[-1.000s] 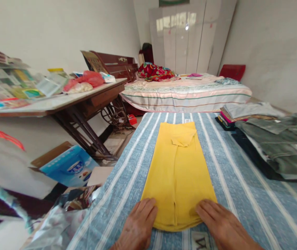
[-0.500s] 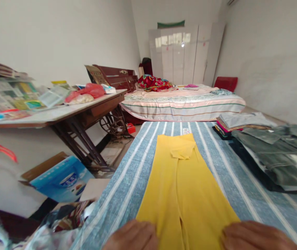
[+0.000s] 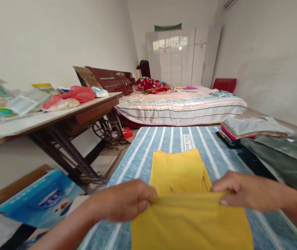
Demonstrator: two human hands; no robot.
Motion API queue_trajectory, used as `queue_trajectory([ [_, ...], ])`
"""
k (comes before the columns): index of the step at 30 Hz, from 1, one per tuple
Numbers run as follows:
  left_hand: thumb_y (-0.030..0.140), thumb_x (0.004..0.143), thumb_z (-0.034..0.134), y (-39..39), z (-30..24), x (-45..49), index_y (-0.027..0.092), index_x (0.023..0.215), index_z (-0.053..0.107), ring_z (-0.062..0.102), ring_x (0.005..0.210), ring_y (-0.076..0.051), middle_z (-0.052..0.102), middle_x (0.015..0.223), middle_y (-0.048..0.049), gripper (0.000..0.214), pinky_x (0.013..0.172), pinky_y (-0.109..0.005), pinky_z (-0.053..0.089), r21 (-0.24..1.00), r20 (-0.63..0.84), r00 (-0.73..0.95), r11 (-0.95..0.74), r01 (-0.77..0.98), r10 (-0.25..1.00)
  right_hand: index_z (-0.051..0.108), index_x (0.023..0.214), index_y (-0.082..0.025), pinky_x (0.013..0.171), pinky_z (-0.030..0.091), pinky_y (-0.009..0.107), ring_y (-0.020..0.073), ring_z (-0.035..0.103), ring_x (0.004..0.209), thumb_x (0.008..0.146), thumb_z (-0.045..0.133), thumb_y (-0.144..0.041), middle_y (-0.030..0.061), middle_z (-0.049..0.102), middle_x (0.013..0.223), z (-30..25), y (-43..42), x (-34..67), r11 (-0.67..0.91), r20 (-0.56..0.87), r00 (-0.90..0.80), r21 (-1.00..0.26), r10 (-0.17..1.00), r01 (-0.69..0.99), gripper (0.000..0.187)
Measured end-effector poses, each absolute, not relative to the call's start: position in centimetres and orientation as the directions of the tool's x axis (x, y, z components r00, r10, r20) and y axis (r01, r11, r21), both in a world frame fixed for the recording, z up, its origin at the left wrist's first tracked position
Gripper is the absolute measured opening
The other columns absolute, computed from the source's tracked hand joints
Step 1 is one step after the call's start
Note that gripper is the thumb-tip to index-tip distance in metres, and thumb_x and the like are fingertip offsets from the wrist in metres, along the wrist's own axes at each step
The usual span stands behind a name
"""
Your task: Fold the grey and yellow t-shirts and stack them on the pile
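Note:
A yellow garment lies lengthwise on the blue-and-white striped cloth. Its far part rests flat, while a raised fold of the near part is stretched between my hands. My left hand is closed on the left end of that fold. On the right end, my right hand pinches the fabric between thumb and fingers. The yellow fabric's lower edge runs out of view at the bottom.
On the right lie a stack of folded clothes and dark green denim. To the left stand a cluttered sewing-machine table and a blue box. A bed and white wardrobe are behind.
Both hands have risen and moved forward from the bottom edge, lifting the near part of the yellow garment toward its far end. The view has shifted slightly.

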State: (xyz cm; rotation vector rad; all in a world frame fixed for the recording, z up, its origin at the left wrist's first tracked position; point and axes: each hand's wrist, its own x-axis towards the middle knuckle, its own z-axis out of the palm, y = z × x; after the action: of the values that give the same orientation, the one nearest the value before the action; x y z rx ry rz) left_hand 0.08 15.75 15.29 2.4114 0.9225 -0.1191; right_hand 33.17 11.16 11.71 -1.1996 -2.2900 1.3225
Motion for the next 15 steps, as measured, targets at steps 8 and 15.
queue_trajectory([
  [8,0.020,0.051,0.056,35.2,7.2,5.2,0.015,0.060,0.062,0.051,0.058,-0.013,0.055,0.055,0.0054,0.012,0.051,-0.020,0.036,0.557,-0.301,0.505,-0.281,0.781,0.809,0.065,0.075,-0.014,0.044,0.037,0.021,0.0111,0.051,0.049,0.056,0.069,-0.027,-0.0018,0.061,0.059,3.7,29.2,34.9,-0.168,-0.284,-0.153,-0.840,0.947,0.515,0.023],
  [15,0.031,0.055,0.056,36.9,2.8,3.9,0.014,0.074,0.063,0.058,0.065,-0.017,0.063,0.067,0.0013,0.026,0.054,-0.023,0.041,0.638,-0.249,0.430,-0.187,0.747,0.868,0.063,0.082,-0.016,0.042,0.034,0.020,0.0101,0.052,0.051,0.058,0.066,-0.031,-0.0014,0.062,0.064,0.5,29.9,35.5,-0.160,-0.229,-0.117,-0.892,0.966,0.423,0.028],
])
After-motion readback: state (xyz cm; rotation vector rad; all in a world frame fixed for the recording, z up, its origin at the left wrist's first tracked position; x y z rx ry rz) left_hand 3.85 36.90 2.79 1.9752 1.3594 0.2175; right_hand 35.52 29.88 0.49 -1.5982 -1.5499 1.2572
